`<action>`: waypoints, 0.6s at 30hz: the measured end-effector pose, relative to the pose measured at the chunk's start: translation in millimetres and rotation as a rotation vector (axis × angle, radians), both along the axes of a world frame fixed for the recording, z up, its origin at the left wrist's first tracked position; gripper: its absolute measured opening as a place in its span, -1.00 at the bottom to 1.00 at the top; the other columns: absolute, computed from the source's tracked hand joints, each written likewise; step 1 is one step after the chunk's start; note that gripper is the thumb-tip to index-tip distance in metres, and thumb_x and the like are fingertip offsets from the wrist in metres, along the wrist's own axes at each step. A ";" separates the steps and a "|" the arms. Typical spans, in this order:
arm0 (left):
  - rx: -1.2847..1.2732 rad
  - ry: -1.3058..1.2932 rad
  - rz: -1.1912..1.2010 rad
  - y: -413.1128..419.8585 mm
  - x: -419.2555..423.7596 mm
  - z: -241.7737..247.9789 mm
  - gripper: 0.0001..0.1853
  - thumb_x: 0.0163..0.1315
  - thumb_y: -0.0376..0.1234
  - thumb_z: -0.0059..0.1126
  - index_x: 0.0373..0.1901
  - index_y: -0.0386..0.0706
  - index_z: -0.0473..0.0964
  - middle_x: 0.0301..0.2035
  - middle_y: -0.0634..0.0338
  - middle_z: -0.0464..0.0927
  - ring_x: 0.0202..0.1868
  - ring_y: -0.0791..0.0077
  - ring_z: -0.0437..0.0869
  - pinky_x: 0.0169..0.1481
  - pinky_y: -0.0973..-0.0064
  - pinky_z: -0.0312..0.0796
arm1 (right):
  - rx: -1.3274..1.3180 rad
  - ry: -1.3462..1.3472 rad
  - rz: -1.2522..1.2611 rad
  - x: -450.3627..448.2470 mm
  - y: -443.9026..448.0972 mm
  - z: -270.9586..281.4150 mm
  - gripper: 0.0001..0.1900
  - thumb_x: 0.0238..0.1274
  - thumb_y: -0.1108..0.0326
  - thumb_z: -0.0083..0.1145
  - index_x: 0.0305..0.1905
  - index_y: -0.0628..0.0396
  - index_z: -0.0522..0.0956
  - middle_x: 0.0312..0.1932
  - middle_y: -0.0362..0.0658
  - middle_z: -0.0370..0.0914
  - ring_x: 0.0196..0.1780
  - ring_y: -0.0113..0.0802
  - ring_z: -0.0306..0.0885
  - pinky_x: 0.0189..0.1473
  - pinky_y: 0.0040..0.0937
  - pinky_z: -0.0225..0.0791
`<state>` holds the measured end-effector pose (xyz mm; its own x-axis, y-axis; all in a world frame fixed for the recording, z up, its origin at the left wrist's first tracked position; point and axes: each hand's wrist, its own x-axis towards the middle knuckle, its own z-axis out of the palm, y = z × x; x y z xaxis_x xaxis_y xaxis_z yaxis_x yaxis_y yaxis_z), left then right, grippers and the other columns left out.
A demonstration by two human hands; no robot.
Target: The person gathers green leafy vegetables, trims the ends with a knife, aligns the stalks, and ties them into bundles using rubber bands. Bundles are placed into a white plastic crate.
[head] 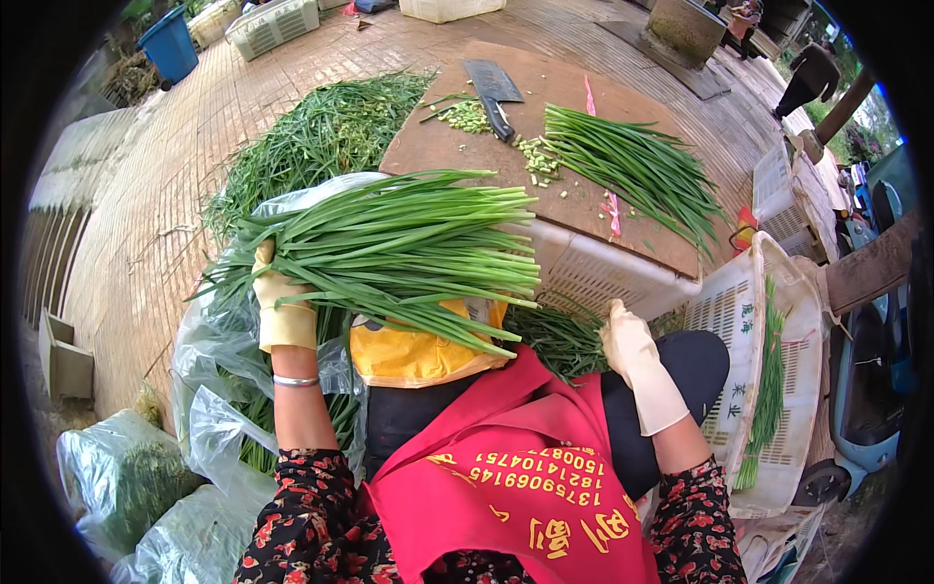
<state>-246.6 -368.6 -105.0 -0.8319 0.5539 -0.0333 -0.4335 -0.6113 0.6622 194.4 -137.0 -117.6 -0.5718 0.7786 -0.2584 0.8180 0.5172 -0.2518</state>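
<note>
My left hand (281,292), in a cream rubber glove, holds a bunch of garlic chives (408,241) by its leafy end, with the pale stalk ends pointing right. The bunch lies above a yellow bag (416,358) on my lap. My right hand (626,336), in a matching glove, is near my knee with its fingers bent; no object shows in it. Ahead, a wooden board (452,153) bears a cleaver (494,91), cut stalk pieces (536,159) and another chive bunch (631,164) lying across a pink tie (613,213).
A white plastic crate (598,266) supports the board. Chives lie in another crate (730,365) at right. Leafy trimmings (314,139) are heaped at upper left, and filled plastic bags (124,474) stand at lower left. A person (808,77) is in the distance.
</note>
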 end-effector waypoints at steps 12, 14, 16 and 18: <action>0.115 1.028 0.134 -13.3 -39.1 313.3 -0.73 0.38 -0.39 -0.09 0.00 -0.32 0.50 -0.16 -0.04 0.63 -0.16 0.32 0.69 -0.03 0.36 0.57 | -0.577 0.482 -0.004 -33.7 -14.3 69.8 -0.53 0.22 0.34 0.19 0.23 0.17 0.44 0.07 -0.08 0.61 0.08 -0.37 0.59 0.13 -0.48 0.42; 0.030 1.154 0.234 -16.2 -7.4 334.3 -0.75 0.32 -0.37 -0.06 -0.08 -0.31 0.50 -0.23 -0.01 0.61 -0.21 0.31 0.68 -0.08 0.35 0.54 | -0.624 0.597 0.016 -56.0 -15.8 77.7 -0.62 0.29 0.31 0.16 0.16 0.22 0.50 -0.03 -0.16 0.64 -0.04 -0.53 0.61 0.04 -0.58 0.45; -0.047 1.249 0.235 31.4 24.6 309.0 -0.76 0.26 -0.35 -0.04 -0.15 -0.29 0.49 -0.29 0.03 0.60 -0.26 0.31 0.66 -0.12 0.34 0.51 | -0.865 0.898 0.015 -61.6 -3.7 74.2 -0.58 0.38 0.19 0.12 0.12 0.35 0.47 -0.07 -0.02 0.63 -0.04 -0.34 0.63 0.05 -0.43 0.48; -0.199 1.431 0.259 42.8 89.9 285.6 -0.78 0.20 -0.32 -0.02 -0.22 -0.28 0.49 -0.36 0.07 0.58 -0.31 0.30 0.64 -0.17 0.33 0.47 | -1.118 0.986 0.062 -79.4 3.1 81.7 -0.49 0.42 0.08 0.05 0.12 0.41 0.43 -0.05 0.08 0.60 -0.02 -0.22 0.63 0.05 -0.30 0.50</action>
<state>-156.6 -325.9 180.6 -0.2936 0.4720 0.8313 0.7561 -0.4175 0.5040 115.0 -133.9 -35.9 -0.8909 0.4126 -0.1898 0.0717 -0.2848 -0.9559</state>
